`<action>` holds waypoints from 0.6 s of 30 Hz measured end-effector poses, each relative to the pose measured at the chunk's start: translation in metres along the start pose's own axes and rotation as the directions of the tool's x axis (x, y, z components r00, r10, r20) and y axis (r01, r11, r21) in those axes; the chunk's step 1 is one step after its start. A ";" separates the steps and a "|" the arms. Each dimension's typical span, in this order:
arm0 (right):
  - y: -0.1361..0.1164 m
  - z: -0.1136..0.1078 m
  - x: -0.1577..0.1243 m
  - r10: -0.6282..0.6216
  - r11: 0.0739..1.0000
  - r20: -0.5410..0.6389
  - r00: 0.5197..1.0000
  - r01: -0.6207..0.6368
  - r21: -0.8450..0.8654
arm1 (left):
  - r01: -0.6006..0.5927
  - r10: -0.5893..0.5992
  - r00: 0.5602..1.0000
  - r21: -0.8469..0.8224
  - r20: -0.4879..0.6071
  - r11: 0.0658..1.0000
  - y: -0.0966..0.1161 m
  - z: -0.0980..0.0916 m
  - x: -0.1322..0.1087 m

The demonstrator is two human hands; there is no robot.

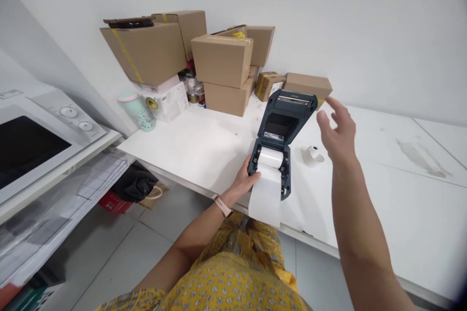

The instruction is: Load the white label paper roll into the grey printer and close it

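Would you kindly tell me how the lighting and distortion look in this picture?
Head view: bright, diffuse light, with only soft shadows on the white table; head view: wide-angle stretching makes the large carton at left look slanted, and the right-hand corners darken; head view: print on the printer's small sticker is illegible.

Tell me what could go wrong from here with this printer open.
The raised lid could drop and pinch the left hand, which holds the side of the printer. The paper strip reaches the front edge of the table, so it might get snagged and pulled crooked. The right hand, in the air, might knock the small white roll beside the printer.
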State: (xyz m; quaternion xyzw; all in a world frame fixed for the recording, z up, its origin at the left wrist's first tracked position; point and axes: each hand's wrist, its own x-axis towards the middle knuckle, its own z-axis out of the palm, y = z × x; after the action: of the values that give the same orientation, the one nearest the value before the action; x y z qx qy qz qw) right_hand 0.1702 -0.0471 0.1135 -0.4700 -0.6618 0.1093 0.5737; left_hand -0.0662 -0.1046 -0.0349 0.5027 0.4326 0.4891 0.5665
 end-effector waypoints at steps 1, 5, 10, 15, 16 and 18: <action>0.007 0.008 0.020 0.016 0.999 -0.032 0.999 -0.017 -0.029 | -0.005 0.005 1.000 -0.004 0.004 1.000 0.000 0.000 0.000; 0.031 0.040 0.081 0.258 0.965 0.010 0.966 -0.259 0.046 | -0.002 0.002 1.000 -0.005 -0.006 1.000 -0.003 0.000 0.003; 0.029 0.054 0.084 0.296 0.951 0.005 0.955 -0.295 0.089 | 0.033 -0.031 0.999 -0.114 0.018 0.993 -0.001 -0.002 0.001; 0.004 0.039 0.012 0.113 0.988 -0.017 0.993 -0.110 0.112 | 0.051 -0.025 0.991 -0.197 0.131 0.979 0.013 -0.007 -0.011; -0.001 0.035 -0.007 0.081 0.991 0.025 0.996 -0.083 0.101 | 0.050 -0.021 0.989 -0.197 0.149 0.979 0.016 -0.008 -0.013; -0.007 0.029 -0.046 0.013 0.998 0.104 0.994 -0.020 0.067 | 0.044 -0.015 0.988 -0.189 0.154 0.981 0.019 -0.010 -0.017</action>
State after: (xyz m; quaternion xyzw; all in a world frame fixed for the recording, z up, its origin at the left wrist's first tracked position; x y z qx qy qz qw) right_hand 0.1368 -0.0737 0.0793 -0.4495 -0.6827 0.1607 0.5532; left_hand -0.0808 -0.1199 -0.0168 0.4753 0.3464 0.4802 0.6508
